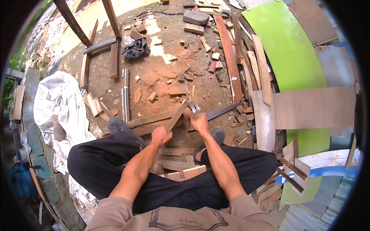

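My left hand (161, 135) is closed round the lower end of a short wooden strip (177, 116), which slants up and to the right. In my right hand (199, 122) is a claw hammer (194, 106), gripped close below its head. The hammer's metal claw sits just right of the strip's upper tip; whether they touch I cannot tell. A handsaw (221, 112) lies on the ground beyond my right hand, its toothed blade pointing right and its near end partly hidden. Long wooden bars (148, 118) lie across the ground between my feet.
Wood offcuts (178, 91) and a grey stone block (195, 17) litter the ground ahead. A black plastic bag (135, 49) lies near a wooden frame (114, 57). White sheeting (61, 107) is at my left. Long planks (229, 57) and a green panel (287, 50) are on the right.
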`<act>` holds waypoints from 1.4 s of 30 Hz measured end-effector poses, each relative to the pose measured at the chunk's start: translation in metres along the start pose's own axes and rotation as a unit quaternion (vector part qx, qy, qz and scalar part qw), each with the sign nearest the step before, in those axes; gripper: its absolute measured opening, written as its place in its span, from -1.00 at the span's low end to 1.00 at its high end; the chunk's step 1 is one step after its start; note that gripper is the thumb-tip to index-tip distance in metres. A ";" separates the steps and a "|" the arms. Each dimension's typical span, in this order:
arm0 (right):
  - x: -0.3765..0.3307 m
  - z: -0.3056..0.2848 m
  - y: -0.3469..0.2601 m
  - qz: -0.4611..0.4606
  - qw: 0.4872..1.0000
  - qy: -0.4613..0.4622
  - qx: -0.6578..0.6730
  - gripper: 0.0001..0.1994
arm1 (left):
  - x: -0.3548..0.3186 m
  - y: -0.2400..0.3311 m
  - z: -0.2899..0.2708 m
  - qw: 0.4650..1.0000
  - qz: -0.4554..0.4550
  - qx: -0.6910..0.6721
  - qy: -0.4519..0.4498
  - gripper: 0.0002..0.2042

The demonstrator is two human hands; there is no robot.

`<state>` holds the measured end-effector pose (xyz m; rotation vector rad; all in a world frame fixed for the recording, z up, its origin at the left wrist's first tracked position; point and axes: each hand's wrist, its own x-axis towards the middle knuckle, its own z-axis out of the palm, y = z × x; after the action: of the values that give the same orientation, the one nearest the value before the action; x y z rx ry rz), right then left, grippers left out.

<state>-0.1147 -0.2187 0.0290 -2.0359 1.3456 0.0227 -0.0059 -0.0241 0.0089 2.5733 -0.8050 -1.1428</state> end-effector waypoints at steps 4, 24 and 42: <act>0.003 -0.040 -0.045 -0.059 0.996 0.002 0.062 -0.75 | -0.001 -0.015 -0.004 1.000 -0.025 0.002 -0.008 -0.47; 0.019 -0.111 -0.089 -0.141 0.948 0.117 0.260 -0.75 | 0.006 -0.013 -0.011 0.999 -0.017 -0.028 0.009 -0.46; 0.020 -0.077 -0.082 -0.182 0.925 0.145 0.299 -0.81 | 0.009 -0.009 -0.014 1.000 -0.025 -0.007 0.004 -0.48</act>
<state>-0.0647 -0.2586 0.1235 -1.7518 0.9495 -0.7879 0.0131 -0.0219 0.0095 2.5984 -0.7326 -1.1478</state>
